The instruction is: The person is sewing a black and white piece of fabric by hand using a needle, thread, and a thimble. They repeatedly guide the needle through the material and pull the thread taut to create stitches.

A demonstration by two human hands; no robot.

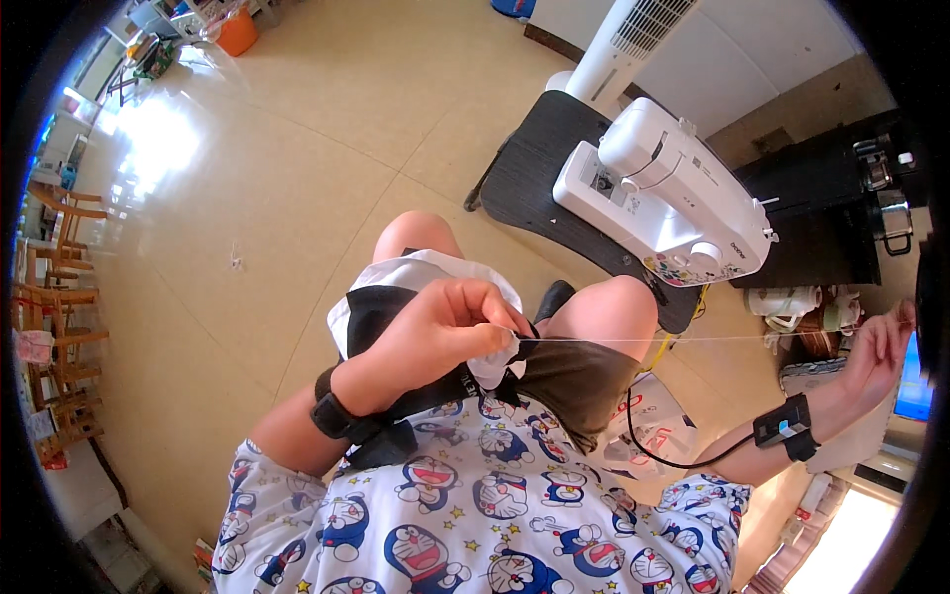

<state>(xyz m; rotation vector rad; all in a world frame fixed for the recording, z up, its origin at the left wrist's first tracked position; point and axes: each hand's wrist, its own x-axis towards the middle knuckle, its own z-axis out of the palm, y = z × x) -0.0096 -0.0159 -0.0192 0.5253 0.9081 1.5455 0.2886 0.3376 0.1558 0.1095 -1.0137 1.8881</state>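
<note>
My left hand (450, 332) is closed, pinching a bunched edge of white cloth (492, 368) above my lap. More of the white and black cloth (374, 315) drapes over my left thigh, partly hidden by that hand. A thin white thread (683, 341) runs taut from the pinched cloth far out to the right. At its other end my right hand (876, 354) is raised with the arm stretched out, its fingers pinched together on the thread. Whether a needle sits in those fingertips is too small to make out.
A white sewing machine (673, 198) stands on a small black table (524, 183) ahead to the right, beside a white tower fan (628, 49). Wooden chairs (64, 327) line the far left. A white printed bag (648, 426) lies on the floor by my right leg.
</note>
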